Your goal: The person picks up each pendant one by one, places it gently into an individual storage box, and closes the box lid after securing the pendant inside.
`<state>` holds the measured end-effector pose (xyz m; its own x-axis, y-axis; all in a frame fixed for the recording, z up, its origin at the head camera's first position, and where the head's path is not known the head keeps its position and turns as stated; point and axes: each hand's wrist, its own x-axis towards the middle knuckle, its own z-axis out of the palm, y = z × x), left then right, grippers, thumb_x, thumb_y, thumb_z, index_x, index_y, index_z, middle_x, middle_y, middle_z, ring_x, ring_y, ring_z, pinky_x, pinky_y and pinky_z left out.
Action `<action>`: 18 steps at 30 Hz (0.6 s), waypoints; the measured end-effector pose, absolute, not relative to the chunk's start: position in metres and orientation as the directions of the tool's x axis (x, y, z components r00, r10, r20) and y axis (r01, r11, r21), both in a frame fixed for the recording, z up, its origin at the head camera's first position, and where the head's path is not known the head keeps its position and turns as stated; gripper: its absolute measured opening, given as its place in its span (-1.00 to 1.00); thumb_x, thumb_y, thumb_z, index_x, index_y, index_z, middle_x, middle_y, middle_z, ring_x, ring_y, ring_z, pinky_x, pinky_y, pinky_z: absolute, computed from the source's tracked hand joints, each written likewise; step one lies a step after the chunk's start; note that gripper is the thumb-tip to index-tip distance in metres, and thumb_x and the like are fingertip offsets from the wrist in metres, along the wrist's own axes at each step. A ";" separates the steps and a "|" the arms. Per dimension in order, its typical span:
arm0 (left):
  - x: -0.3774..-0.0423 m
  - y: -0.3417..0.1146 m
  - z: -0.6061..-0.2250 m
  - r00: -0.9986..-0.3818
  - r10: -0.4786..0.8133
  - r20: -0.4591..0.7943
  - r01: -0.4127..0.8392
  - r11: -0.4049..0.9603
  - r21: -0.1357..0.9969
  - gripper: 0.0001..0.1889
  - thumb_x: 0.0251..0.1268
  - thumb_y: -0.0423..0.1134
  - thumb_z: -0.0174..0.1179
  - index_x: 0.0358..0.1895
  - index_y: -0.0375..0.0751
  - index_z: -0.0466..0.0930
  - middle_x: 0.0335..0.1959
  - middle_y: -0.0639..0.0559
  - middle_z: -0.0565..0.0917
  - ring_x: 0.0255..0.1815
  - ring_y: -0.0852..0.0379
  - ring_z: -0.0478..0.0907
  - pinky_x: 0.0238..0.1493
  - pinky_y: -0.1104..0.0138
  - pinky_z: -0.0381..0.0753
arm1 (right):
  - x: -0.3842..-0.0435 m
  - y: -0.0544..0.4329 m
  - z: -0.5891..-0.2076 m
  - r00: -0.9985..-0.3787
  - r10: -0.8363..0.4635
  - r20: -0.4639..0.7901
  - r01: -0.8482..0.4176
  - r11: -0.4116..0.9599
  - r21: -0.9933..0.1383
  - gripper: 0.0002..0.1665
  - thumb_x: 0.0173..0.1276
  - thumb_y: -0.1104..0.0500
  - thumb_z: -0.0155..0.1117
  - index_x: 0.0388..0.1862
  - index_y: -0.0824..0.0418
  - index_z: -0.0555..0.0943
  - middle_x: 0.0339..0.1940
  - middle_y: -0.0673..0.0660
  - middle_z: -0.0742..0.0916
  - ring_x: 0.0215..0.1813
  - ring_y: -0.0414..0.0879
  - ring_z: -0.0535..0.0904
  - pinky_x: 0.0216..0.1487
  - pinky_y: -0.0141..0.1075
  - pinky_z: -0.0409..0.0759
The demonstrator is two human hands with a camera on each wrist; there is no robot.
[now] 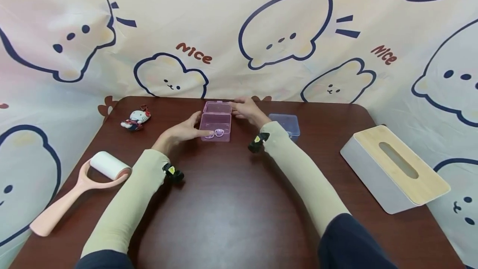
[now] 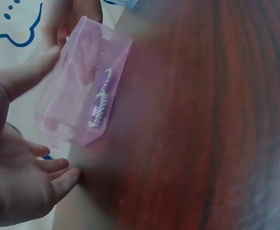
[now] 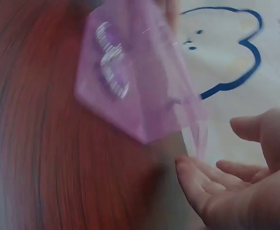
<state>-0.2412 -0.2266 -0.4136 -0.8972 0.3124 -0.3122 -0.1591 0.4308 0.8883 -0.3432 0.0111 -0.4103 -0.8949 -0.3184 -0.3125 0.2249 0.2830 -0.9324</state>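
A translucent pink plastic box (image 1: 215, 123) with its hinged lid (image 1: 218, 107) raised stands toward the back of the table. Inside lie small ring-shaped pieces (image 1: 219, 132) with purple and silvery beading. My left hand (image 1: 184, 130) holds the box at its left side, thumb across the front corner, another finger at the back. On the far right side my right hand (image 1: 246, 110) has its fingers loosely extended beside the lid. In the right wrist view, fingertips (image 3: 182, 167) are right by the lid's corner. Through the pink wall, the left wrist view shows the other hand's fingers.
A translucent blue box (image 1: 285, 123) sits partly behind my right forearm. On the left are a white cat figure (image 1: 136, 118) and a lint roller (image 1: 108, 166) with a pink handle. A tissue box (image 1: 392, 169) with a wooden top stands right. A printed cloth (image 1: 224, 24) covers the wall.
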 end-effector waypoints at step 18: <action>-0.242 -0.228 -0.424 -0.903 0.329 -0.277 -0.124 0.418 0.900 -0.04 0.34 -0.09 0.39 0.63 -0.14 -0.06 0.68 -0.23 0.06 0.70 -0.21 -0.05 0.66 -0.23 -0.14 | -0.349 0.009 -0.419 -0.883 -0.349 -0.313 0.280 0.142 -0.949 -0.46 0.58 0.24 0.17 0.47 0.33 0.44 0.27 0.33 0.71 0.30 0.13 0.68 0.33 -0.13 0.62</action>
